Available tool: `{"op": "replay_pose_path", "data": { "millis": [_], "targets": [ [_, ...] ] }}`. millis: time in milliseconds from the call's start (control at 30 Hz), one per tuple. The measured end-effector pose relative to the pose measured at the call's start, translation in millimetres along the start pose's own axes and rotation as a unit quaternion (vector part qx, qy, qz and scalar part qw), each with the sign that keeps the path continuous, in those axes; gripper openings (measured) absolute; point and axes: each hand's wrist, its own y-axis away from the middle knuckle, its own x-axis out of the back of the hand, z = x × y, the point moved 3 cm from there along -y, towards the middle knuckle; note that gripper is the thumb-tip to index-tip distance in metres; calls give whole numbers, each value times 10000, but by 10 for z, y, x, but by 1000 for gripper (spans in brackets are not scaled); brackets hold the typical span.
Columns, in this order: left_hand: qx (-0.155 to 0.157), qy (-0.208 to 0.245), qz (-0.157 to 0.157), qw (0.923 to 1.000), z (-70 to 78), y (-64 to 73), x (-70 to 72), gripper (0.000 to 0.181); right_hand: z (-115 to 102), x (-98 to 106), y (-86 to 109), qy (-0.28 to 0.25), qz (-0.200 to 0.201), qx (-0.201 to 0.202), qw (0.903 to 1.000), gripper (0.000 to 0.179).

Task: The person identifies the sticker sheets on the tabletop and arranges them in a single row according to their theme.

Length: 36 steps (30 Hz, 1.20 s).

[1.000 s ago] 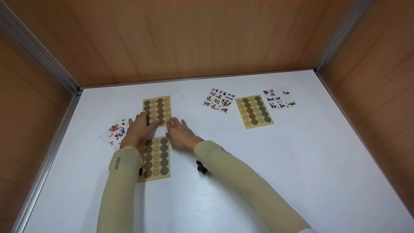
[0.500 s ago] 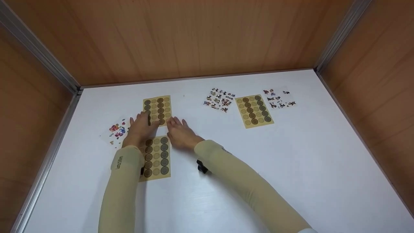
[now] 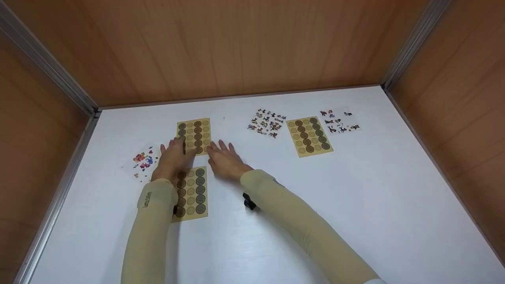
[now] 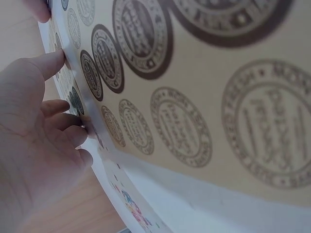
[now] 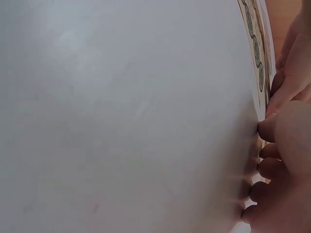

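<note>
A brown sticker sheet (image 3: 191, 125) with rows of round labels lies at the back left in the head view. My left hand (image 3: 173, 157) rests on its left side and near edge, thumb and fingers spread apart; in the left wrist view this hand (image 4: 36, 107) touches the sheet with its fingertips. At the sheet's near right corner, my right hand (image 3: 227, 161) has its fingers extended. The right wrist view shows the right hand's fingertips (image 5: 260, 191) down at the white surface. A second round-label sheet (image 3: 195, 217) lies nearer, partly covered by my left forearm.
A clear sheet of colourful small stickers (image 3: 144, 159) lies left of my left hand. Farther right are a clear sticker sheet (image 3: 267, 123), another brown round-label sheet (image 3: 303, 153) and a second clear sheet (image 3: 341, 121). Wooden walls (image 3: 244, 47) enclose the white table (image 3: 335, 205).
The back-left brown sheet has shifted slightly to the right, with both hands moving along with it. The nearer brown sheet and the sheets on the right stay in place.
</note>
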Motion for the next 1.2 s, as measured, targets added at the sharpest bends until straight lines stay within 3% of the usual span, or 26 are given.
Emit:
{"op": "replay_pose_path", "data": {
  "millis": [367,600,767,967,1200],
  "targets": [
    [-98,35,-181,9998,170,-22,-72,82,131,54,-17,27,339,-329,9989,58],
    [-342,-32,-243,9991,383,-26,-156,78,245,137,26,-5,339,-534,9980,70],
    [-449,-85,-343,9984,512,-26,-208,77,364,215,76,35,76,-610,9981,82],
    [-405,-112,-501,9979,587,-24,-209,79,545,256,133,245,-520,-693,9959,95],
    [-153,219,-723,9970,592,-65,-179,83,643,341,240,440,-1232,-643,9893,88]
  ]
}}
